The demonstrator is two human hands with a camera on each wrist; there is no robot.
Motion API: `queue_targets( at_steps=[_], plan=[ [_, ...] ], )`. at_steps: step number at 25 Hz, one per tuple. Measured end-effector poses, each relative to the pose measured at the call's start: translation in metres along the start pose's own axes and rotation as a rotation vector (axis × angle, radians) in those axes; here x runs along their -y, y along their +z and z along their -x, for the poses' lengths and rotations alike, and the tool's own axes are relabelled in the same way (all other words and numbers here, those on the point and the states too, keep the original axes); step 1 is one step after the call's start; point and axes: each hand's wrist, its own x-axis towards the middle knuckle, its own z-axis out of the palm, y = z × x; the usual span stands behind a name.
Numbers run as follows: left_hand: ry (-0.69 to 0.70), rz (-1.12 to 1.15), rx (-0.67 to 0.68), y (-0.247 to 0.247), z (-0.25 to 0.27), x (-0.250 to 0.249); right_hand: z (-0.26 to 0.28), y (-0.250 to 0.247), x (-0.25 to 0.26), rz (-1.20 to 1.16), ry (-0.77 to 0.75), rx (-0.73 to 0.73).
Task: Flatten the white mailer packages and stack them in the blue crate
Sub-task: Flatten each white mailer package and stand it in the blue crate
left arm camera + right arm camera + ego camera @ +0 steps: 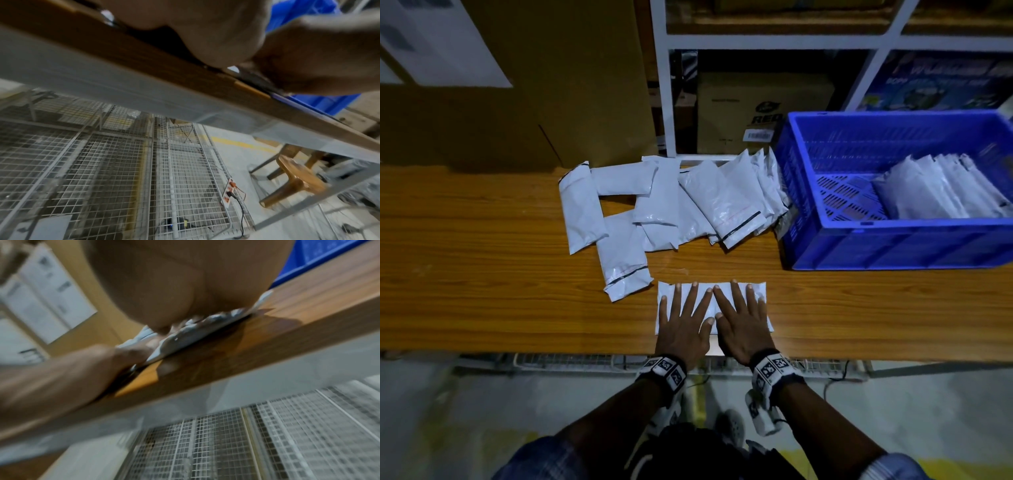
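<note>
Behind pressed mailer: loose mailers | right: blue crate

I'm looking at a warehouse packing station: shelving with cardboard boxes, white mailers, a blue crate.

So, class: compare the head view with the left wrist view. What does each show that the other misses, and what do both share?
Only the head view shows both hands, left hand and right hand, pressing flat on one white mailer, the loose mailer pile, and mailers inside the blue crate. Only the left wrist view shows the wire mesh, power strip and stool under the table. Both show the wooden table and crate.
</note>
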Motion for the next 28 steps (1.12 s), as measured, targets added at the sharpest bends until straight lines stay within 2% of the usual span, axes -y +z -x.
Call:
queue_targets(
  at_steps=[3,9,13,17,22,26,28],
  plan=[
    [0.002,0.020,0.025,-0.003,-0.003,0.002,0.004,0.001,0.006,0.068,0.027,-0.091],
    [0.011,0.009,0.043,-0.002,-0.004,0.003,0.001,0.015,0.007,0.084,0.057,-0.098],
    [0.024,0.020,0.043,-0.004,-0.006,0.006,-0.002,0.012,0.008,0.092,0.071,-0.062],
    [0.022,-0.035,-0.017,-0.007,-0.001,0.002,-0.004,0.008,0.007,0.064,0.060,0.007],
    [-0.011,0.001,0.014,-0.001,0.000,0.002,-0.006,-0.005,0.004,-0.002,0.044,0.119],
    [-0.008,0.004,0.048,0.000,-0.002,0.005,-0.002,-0.010,0.011,0.056,-0.002,-0.040],
    [-0.004,0.010,0.060,-0.001,-0.002,0.005,-0.002,0.000,0.013,0.062,0.016,-0.040]
  ],
)
